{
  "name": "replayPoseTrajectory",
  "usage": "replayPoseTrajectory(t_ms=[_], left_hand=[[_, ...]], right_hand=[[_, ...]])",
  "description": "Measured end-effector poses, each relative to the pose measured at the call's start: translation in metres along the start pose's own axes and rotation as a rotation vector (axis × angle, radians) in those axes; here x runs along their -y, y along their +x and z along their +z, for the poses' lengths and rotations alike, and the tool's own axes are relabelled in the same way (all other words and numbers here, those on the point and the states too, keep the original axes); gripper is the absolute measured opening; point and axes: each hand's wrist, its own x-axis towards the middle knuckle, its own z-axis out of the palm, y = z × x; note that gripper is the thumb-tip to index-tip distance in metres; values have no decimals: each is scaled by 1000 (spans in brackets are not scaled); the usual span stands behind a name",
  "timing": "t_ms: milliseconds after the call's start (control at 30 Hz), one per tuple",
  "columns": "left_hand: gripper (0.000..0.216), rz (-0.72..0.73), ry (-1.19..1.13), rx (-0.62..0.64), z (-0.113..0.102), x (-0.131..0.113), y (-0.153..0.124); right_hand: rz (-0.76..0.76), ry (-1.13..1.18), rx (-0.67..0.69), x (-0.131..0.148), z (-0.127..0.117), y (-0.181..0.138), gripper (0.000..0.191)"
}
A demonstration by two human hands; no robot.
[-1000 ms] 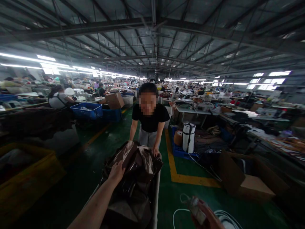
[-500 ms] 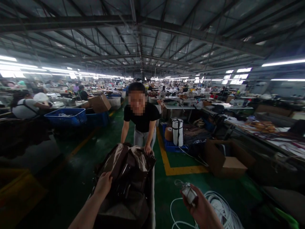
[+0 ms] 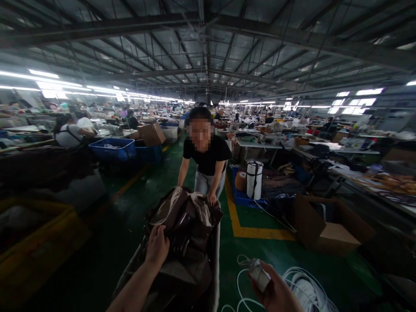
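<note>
Brown leather pieces, heaped high in a narrow grey cart, fill the middle of a green-floored factory aisle. The wearer's left hand lies palm-down on the near side of the heap, fingers spread and closed on nothing, apparently pressing the load so it stays put. At the cart's far end a co-worker in a black T-shirt leans over it with both arms down, one hand on the heap's far edge. To the right of the cart, the wearer's right hand is curled in a closed grip round a small pale wrapped object, held above a loose coil of white cord on the floor. Beyond the cord sits an open cardboard box; left of the cart, blue plastic crates and a yellow bin.
</note>
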Motion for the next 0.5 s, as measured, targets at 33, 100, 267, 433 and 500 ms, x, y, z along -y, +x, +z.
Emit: replayPoseTrajectory(t_ms=[33,100,267,433,500], left_hand=[[40,12,-5,-5,0,-1,-6],[41,31,-11,-14,0,-3,-20],[45,54,-21,-13,2,-5,-62],[55,196,67,15,13,-2,-104],[58,311,159,-19,21,-2,-118]], right_hand=[[-1,6,-31,3,-4,4,45],[-6,-9,-97,7,-12,11,34],[13,-108,-24,-6,-10,8,43],[185,-318,308,-32,-1,-3,70],[194,-329,290,-38,-6,6,65]])
